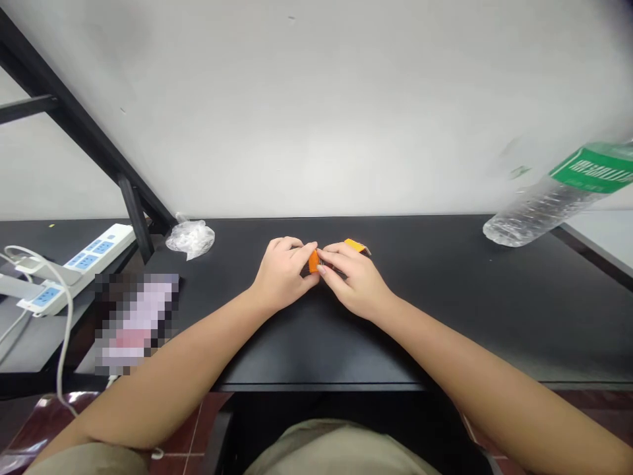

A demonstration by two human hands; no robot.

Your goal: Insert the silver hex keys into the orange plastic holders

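Observation:
Over the middle of the black table (pixel 316 349), my two hands meet at the fingertips. Between the thumb and fingers of my left hand (pixel 284 274) is a small orange box-like piece (pixel 314 261). My right hand (pixel 356 280) is closed in a pinch against the right side of that piece. Something thin and dark shows at its fingertips, too small to name. Just behind the right hand lies an orange-yellow flap of card or packaging (pixel 357 246), partly hidden by the fingers.
A crumpled clear plastic bag (pixel 190 237) lies at the back left. On the left are a white power strip (pixel 82 267) with cables and a blurred-out phone-like object (pixel 136 323). A clear bottle with a green label (pixel 596 168) leans at the right. A white wall (pixel 316 132) rises behind.

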